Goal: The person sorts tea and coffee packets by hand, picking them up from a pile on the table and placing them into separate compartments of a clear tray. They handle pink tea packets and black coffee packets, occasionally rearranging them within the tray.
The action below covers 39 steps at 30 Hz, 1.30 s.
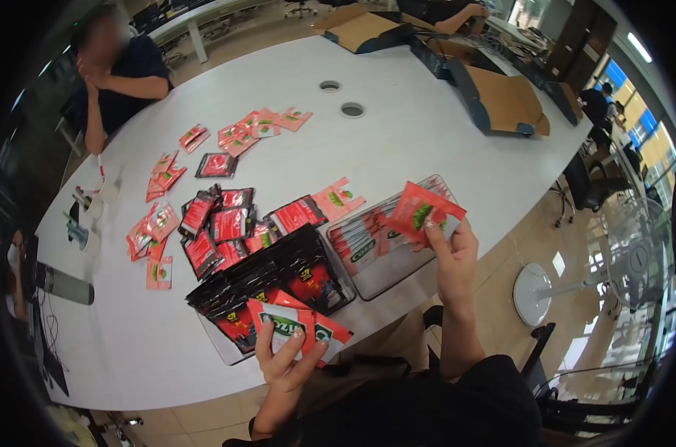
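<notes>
My left hand [287,366] is closed round a few red-and-white sachets [284,325], fanned in front of the black packets. In my right hand [455,253], one red sachet with a green leaf print [415,211] is pinched by its lower edge, over a clear tray [365,295]. That tray holds a row of similar red sachets [362,252] standing on edge. Left of it, a second clear tray [234,360] is packed with black-and-red packets [312,287]. Beyond the trays lie a loose pile of black-edged red packets [230,223] and a single red sachet [338,197].
More red sachets lie in small groups [241,132] across the white table [278,82]. Opened cardboard boxes [498,97] stand at the far right. A person [129,74] sits at the far left. Cups [91,242] and a grey bottle [66,285] are leftward; a fan [576,276] stands right.
</notes>
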Tool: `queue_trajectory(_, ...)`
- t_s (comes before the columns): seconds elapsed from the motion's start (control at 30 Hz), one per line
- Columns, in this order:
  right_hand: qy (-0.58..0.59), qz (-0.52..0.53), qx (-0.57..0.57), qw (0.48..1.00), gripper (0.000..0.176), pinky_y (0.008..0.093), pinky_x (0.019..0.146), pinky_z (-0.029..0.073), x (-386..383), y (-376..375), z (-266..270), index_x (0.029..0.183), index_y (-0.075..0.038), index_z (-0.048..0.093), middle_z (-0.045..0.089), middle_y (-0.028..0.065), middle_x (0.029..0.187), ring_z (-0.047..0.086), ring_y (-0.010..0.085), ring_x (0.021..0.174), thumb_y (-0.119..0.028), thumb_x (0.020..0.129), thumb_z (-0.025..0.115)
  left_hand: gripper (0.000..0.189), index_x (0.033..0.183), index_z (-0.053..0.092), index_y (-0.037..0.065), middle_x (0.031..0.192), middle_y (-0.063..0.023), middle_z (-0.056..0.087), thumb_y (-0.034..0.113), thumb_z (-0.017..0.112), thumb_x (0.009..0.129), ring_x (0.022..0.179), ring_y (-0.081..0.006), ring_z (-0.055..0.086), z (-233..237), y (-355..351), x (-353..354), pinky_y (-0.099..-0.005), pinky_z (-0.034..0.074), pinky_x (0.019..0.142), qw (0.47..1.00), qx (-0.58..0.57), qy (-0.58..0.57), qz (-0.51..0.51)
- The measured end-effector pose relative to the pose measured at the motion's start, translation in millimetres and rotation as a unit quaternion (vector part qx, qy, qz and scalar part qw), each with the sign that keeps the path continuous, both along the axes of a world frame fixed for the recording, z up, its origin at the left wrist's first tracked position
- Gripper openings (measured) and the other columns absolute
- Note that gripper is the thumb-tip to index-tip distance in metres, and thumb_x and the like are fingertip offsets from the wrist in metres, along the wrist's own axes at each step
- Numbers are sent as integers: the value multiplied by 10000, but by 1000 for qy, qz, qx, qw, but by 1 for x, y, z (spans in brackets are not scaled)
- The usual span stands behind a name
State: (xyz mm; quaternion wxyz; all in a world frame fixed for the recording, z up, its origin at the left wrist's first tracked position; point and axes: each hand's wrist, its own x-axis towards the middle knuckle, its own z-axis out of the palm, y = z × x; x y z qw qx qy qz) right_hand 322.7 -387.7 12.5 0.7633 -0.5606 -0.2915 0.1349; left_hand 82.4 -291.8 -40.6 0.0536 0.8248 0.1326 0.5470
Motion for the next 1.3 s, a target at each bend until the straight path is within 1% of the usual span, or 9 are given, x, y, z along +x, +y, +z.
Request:
queue_trajectory(0.3,-88,-10,-83,993,280,183,630,486,18,-11,16,1159,53,515,658,99,1017,623,79,819,31,888,583,429,998,707,330,1190,60,567,68,755,662,1105,-296,543,2,3,6,-368,500,918,1000,-1,6,8)
queue_trajectory(0.33,-54,-13,-96,994,278,219,744,491,19,-12,16,1122,31,550,662,125,1033,631,121,879,56,849,598,439,1007,702,338,1189,66,567,67,755,667,1101,-287,547,2,3,6,-359,493,929,1000,1,9,11)
queue_trajectory(0.43,-249,9,-67,966,289,292,884,465,27,-13,13,1033,9,604,655,168,1071,618,186,996,110,763,579,472,1028,688,352,1190,71,567,56,760,667,1092,-277,552,4,2,7,-344,478,948,1000,-3,11,20)
queue_trajectory(0.47,-240,-4,-48,970,281,351,978,413,26,-13,13,902,2,644,643,196,1113,578,236,1111,138,680,539,478,1022,695,344,1189,68,567,58,773,647,1095,-284,550,5,2,7,-345,500,918,1000,-6,15,15)
queue_trajectory(0.67,-199,-54,11,978,272,295,906,446,19,-10,13,869,28,673,646,171,1101,590,192,1050,157,699,503,463,1010,710,325,1186,64,569,73,784,629,1098,-292,543,5,4,8,-342,545,837,1000,-2,4,-6)
queue_trajectory(0.8,-150,-86,-59,983,280,245,725,454,27,-30,3,968,64,671,643,115,993,575,108,867,152,787,475,447,1003,714,320,1183,58,577,78,786,634,1091,-290,546,6,5,8,-337,541,822,1000,-8,-2,-10)
queue_trajectory(0.93,-134,-58,-15,989,193,242,737,449,22,-29,15,968,70,667,637,84,882,588,130,818,95,796,581,437,1001,716,308,1178,53,583,85,784,632,1086,-288,548,6,5,9,-336,542,810,1000,-11,-7,-19)
queue_trajectory(1.17,-327,-39,-168,929,199,270,774,466,17,-16,29,916,16,607,637,65,870,599,134,807,26,751,718,444,1002,719,290,1182,47,593,71,776,620,1077,-290,558,9,7,10,-344,555,779,999,-9,-6,-30)
queue_trajectory(1.3,-493,78,-256,828,366,327,746,472,15,-4,43,1020,-39,565,609,79,912,596,229,808,29,696,722,447,1004,718,290,1183,46,599,62,767,622,1077,-288,568,10,8,10,-351,562,759,999,-6,-7,-39)
